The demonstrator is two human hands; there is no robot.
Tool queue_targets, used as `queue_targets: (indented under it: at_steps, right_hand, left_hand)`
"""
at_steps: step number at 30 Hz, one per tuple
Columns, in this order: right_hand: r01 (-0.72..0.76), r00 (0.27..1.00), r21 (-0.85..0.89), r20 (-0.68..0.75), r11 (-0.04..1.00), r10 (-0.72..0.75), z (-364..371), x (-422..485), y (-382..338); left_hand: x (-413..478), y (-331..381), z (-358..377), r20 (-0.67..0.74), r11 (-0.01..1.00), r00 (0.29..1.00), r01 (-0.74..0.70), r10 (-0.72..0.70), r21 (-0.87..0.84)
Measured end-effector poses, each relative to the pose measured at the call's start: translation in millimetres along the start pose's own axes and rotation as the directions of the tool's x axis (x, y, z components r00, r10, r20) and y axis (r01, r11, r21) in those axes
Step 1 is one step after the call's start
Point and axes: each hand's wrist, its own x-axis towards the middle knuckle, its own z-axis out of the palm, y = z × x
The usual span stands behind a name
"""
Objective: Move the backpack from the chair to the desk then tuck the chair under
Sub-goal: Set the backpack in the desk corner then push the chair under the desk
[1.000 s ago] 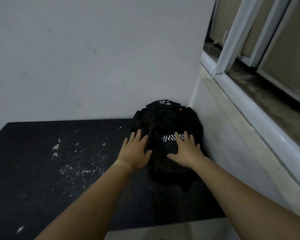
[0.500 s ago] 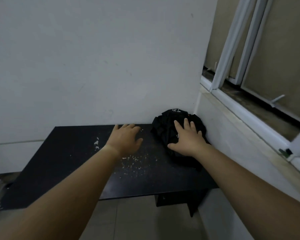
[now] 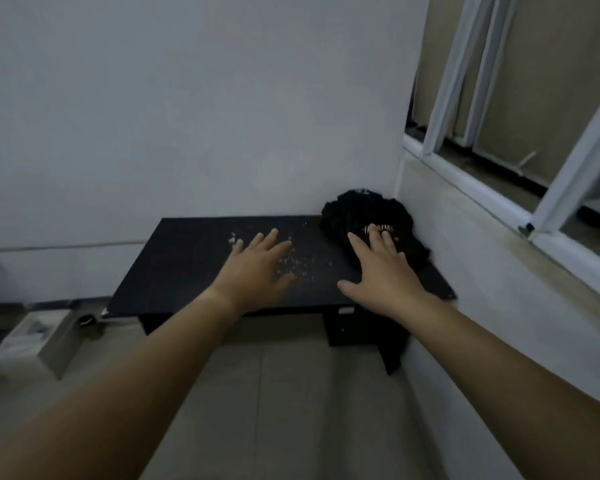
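Note:
A black backpack (image 3: 357, 211) with white lettering lies slumped on the far right corner of a black desk (image 3: 187, 271), against the white wall. My right hand (image 3: 383, 271) hovers just in front of it with fingers spread, holding nothing. Left of it, my left hand (image 3: 258, 268) is held open over the middle of the desk, over some white specks. No chair is in view.
A window sill (image 3: 492, 244) and white window frame run along the right wall. A pale box (image 3: 39, 337) sits on the floor left of the desk. Grey floor tiles (image 3: 291, 410) lie between me and the desk.
Both hands have come off the backpack and drawn back toward me. The view has pulled away from the desk, so its front edge and the floor now show.

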Motion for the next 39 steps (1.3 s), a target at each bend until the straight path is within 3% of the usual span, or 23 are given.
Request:
queue_targets:
  at_steps: [6,19,31,39]
  right_hand:
    - [-0.022,0.999,0.031,0.034,0.999,0.021,14,-110,-39]
    - [0.014,0.999,0.044,0.039,0.999,-0.016,30,-229,-157]
    - [-0.002,0.992,0.101,0.129,0.995,-0.011,115,-360,-347]
    - [-0.011,0.959,0.133,0.283,0.991,-0.027,181,-455,-446]
  left_hand:
    - [-123,0,-5,0.039,0.999,0.998,0.044,-0.045,0.025]
    - [-295,-47,-51,0.046,0.994,0.995,0.091,-0.094,0.061]
    - [-499,-177,-56,0.089,0.999,0.995,0.031,-0.034,0.042]
    - [-642,-245,-29,0.287,0.998,0.955,0.069,-0.069,0.009]
